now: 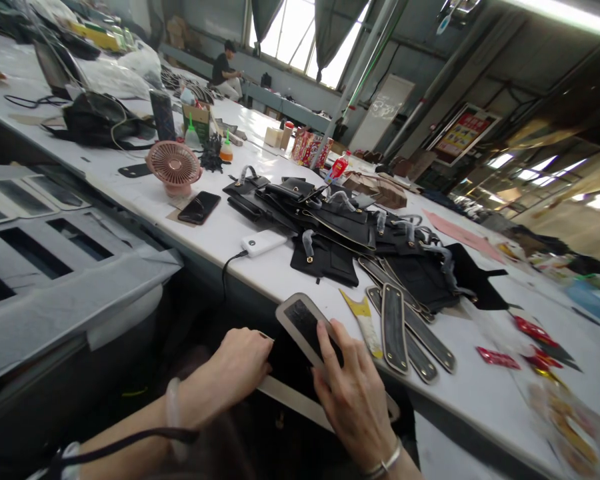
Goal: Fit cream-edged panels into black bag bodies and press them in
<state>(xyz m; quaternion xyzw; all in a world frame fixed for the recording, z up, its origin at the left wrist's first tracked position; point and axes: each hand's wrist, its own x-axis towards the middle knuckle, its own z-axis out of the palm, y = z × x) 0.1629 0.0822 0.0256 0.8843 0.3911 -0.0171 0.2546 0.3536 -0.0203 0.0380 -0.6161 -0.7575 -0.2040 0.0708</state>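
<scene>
At the worktop's [275, 275] near edge, the right hand [354, 388] grips a pale-rimmed dark strip [300, 319]; beside it, the left hand [243, 360] is clenched, though on what, if anything, I can't tell. Gold-studded straps [395, 327] lie fanned along that same edge!

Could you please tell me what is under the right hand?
Under the right hand is a pale-bordered black strip; its upper rounded end shows. The hand covers much of its middle, so that part cannot be seen.
</scene>
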